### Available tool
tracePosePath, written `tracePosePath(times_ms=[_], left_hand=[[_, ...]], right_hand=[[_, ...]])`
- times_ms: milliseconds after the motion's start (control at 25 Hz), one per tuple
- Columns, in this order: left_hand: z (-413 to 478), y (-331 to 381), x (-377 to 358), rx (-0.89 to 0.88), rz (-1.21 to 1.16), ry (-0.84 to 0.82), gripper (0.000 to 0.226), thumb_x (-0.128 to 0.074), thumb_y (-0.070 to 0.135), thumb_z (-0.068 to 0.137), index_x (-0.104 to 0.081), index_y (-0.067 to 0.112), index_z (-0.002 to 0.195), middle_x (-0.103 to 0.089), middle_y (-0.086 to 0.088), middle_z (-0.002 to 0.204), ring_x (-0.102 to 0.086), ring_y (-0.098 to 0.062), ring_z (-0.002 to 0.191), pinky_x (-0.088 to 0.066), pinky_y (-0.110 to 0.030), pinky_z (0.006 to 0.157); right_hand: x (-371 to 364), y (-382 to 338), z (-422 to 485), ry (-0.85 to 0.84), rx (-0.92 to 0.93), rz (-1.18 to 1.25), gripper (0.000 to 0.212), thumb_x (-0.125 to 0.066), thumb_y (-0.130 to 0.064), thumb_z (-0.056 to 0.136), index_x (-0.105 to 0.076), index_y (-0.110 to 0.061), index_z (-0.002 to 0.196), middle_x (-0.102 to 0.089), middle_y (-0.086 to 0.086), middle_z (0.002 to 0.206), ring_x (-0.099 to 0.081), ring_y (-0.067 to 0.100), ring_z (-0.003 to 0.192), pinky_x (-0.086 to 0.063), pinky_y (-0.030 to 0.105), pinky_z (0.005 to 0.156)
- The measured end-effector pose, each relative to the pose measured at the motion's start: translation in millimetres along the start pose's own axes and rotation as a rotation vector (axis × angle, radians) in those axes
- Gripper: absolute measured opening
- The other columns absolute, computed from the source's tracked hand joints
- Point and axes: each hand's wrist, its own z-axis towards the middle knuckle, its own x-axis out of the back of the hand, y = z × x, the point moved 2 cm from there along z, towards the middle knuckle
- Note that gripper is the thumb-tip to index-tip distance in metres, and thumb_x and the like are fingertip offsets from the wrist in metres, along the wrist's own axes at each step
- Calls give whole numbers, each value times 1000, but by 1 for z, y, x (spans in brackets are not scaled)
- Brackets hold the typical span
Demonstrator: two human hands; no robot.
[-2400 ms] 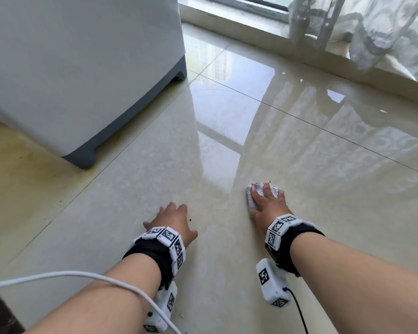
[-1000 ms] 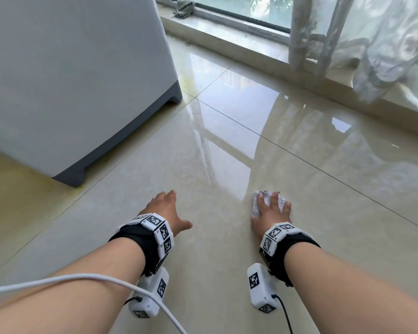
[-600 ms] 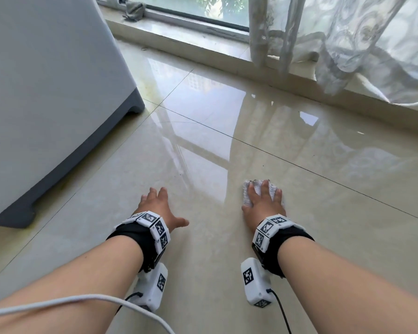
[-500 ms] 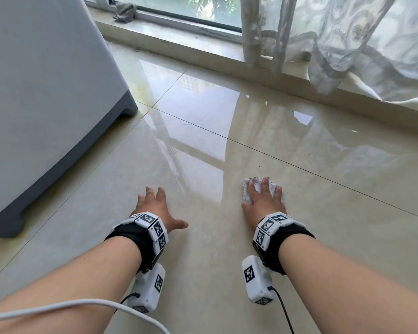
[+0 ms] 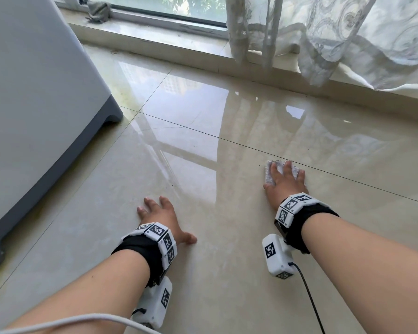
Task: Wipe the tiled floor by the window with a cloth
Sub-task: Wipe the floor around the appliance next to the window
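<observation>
A small white cloth lies flat on the glossy beige tiled floor, just in front of a grout line. My right hand presses down on it with straight, spread fingers, and most of the cloth is hidden beneath the palm. My left hand rests flat on the bare floor to the left and nearer to me, fingers spread, holding nothing. Both wrists carry black bands with white marker blocks.
A grey appliance with a dark base stands at the left. The raised window ledge runs along the back, with a lace curtain hanging over it at the right and a grey rag at its left end.
My right hand has slid the cloth forward and to the right, up to the grout line. My left hand stays planted on the floor. The view has shifted toward the window.
</observation>
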Motion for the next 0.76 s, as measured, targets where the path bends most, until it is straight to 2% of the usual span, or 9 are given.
tracePosePath(times_ms=[160,320,400,480,560,640,760], left_hand=[[-6,5,-3,-1,10,-17,142,-75,69,66,19,8,152,20,-28,157,9,-50,145,-11,-50,118],[-8,2,-3,6,4,-41,142,-76,67,67,21,7,151,21,-29,156,9,-52,144,-10,-51,118],[-8,0,-3,4,0,-48,143,-77,67,66,21,5,151,22,-30,155,9,-53,144,-9,-51,119],[-8,-1,-4,-1,-10,-63,144,-77,67,66,22,5,150,23,-31,155,10,-53,144,-10,-51,119],[-7,1,-5,-5,-16,-73,144,-77,66,67,22,5,150,24,-30,154,10,-53,144,-12,-52,118],[-7,0,-6,-3,-7,-73,143,-76,66,67,23,6,150,25,-30,154,11,-53,143,-11,-52,118],[-4,-2,-5,15,-7,-72,142,-77,65,68,24,7,149,27,-29,154,13,-53,143,-16,-56,118]], right_hand=[[11,-9,2,-4,19,-21,61,-32,-40,103,3,-41,153,18,-7,161,14,34,147,-10,49,118],[-10,-68,-26,-22,350,-188,59,-27,-41,103,3,-40,153,16,-4,162,13,38,147,-11,51,117],[-35,-102,-52,-51,514,-202,56,-26,-41,103,1,-42,152,16,-6,162,16,35,147,-5,51,117],[-54,-118,-70,-103,579,-179,58,-30,-39,102,0,-45,152,19,-9,161,22,30,146,2,48,117],[-56,-116,-69,-114,579,-175,57,-29,-40,102,-2,-47,151,18,-10,161,21,27,147,1,46,118],[-43,-103,-53,-48,529,-197,53,-22,-42,103,-2,-44,152,14,-7,162,14,31,148,-7,48,118],[-13,-69,-17,-7,285,-159,55,-21,-39,103,2,-40,153,14,-3,162,10,36,148,-10,47,120]])
